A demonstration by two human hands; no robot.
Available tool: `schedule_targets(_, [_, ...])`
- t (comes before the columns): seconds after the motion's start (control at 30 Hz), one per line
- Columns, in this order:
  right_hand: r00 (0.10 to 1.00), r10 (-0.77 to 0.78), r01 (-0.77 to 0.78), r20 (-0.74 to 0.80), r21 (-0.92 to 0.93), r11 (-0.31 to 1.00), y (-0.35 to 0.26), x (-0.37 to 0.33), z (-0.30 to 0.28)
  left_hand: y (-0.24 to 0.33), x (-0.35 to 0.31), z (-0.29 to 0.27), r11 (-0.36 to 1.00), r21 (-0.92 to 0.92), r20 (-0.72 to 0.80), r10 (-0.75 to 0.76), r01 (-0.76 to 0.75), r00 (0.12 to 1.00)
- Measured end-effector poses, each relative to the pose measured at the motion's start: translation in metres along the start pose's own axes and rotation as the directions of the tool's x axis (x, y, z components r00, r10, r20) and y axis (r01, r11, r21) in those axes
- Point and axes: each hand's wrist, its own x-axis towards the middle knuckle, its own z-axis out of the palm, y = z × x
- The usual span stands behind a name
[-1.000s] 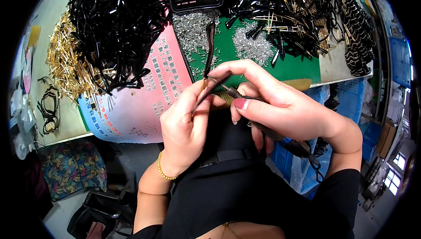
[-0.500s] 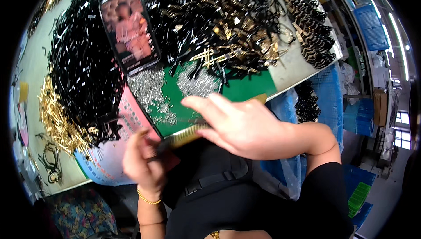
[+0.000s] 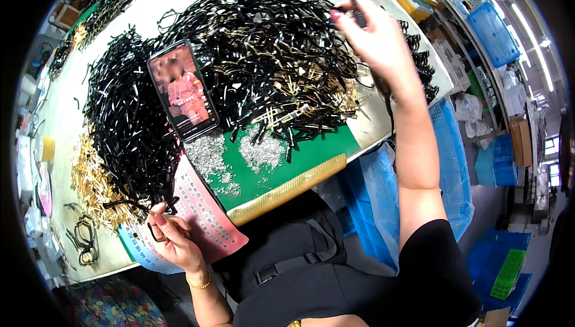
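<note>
Low on the left, my left hand (image 3: 175, 244) pinches a black eyeglass frame (image 3: 157, 231); a dark temple arm reaches left from it. My right hand (image 3: 376, 42) is up at the far right, over the edge of a heap of black eyeglass frames (image 3: 251, 27). Its fingers are closed round a slim dark tool (image 3: 359, 17) whose kind I cannot make out. Under the wrist a dark part and a cord show. Small silver metal pieces (image 3: 262, 150) lie in two piles on a green mat (image 3: 320, 147), between my hands.
A phone (image 3: 184, 91) playing a video leans on the heaps. Black temples (image 3: 129, 117) and gold temples (image 3: 90, 177) lie at left. Printed pink paper (image 3: 203, 213) and a gold-coloured strip (image 3: 287, 189) border the near edge. Blue crates (image 3: 365, 207) stand right of the table.
My right hand has swung from above the mat up to the far right. My left hand has moved left and down, and the frame in it now shows clearly. The view has shifted.
</note>
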Motion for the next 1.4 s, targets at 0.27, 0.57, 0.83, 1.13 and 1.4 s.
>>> schedule_targets(0.27, [0.923, 0.098, -0.375, 0.373, 0.812, 0.448, -0.007, 0.01, -0.056, 0.001, -0.001, -0.004, 0.998, -0.051, 0.019, 0.022, -0.021, 1.0])
schedule_targets(0.57, [0.435, -0.697, 0.491, 0.569, 0.499, 0.714, -0.139, -0.141, 0.041, 0.033, -0.004, 0.005, 0.956, -0.159, -0.232, 0.205, -0.245, 0.951])
schedule_targets(0.83, [0.61, -0.391, 0.26, 0.689, 0.292, 0.92, -0.123, -0.171, 0.052, 0.014, -0.017, 0.0, 0.997, 0.076, 0.212, -0.014, -0.003, 0.977])
schedule_targets(1.13, [0.553, -0.257, 0.418, 0.792, 0.003, 0.908, -0.109, -0.163, 0.048, 0.025, -0.001, 0.01, 0.981, 0.178, 0.445, -0.005, -0.083, 0.895])
schedule_targets(1.4, [0.563, -0.26, 0.401, 0.784, 0.016, 0.916, -0.108, -0.164, 0.052, 0.035, 0.02, 0.016, 0.855, 0.325, 0.658, 0.104, -0.405, 0.746])
